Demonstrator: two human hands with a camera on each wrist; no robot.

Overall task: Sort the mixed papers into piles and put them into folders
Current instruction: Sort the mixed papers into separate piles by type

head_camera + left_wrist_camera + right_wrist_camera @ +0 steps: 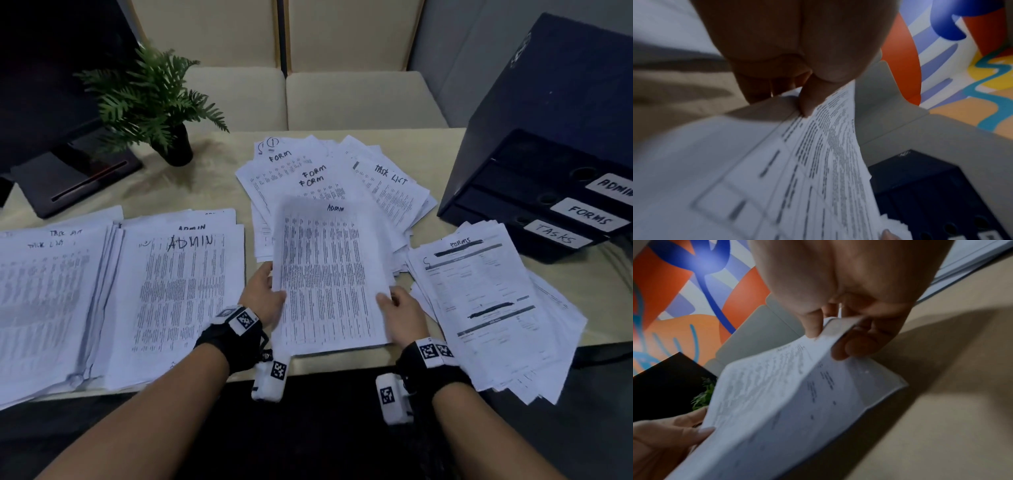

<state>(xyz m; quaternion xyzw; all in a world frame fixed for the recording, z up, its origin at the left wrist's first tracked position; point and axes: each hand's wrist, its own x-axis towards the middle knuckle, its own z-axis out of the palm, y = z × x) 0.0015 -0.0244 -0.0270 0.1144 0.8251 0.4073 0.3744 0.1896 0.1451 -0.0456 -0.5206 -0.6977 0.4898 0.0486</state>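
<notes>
Mid-sort. Pinching Admin sheets with left hand and right hand, just in front of heap. Left of heap: task pile, Admin pile. Right of heap: forms pile, folders. Filing apparently not begun.

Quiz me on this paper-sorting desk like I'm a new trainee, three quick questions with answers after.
1. True or false: the left hand and the right hand both hold the white printed papers headed ADMIN.
2. Which pile lies nearest the dark blue labelled folders? A) ADMIN pile B) FORMS pile C) TASK LIST pile
3. Fill in: the lowest folder's white label reads ____.
Key: 1 true; 2 B; 3 TASKS.
</notes>
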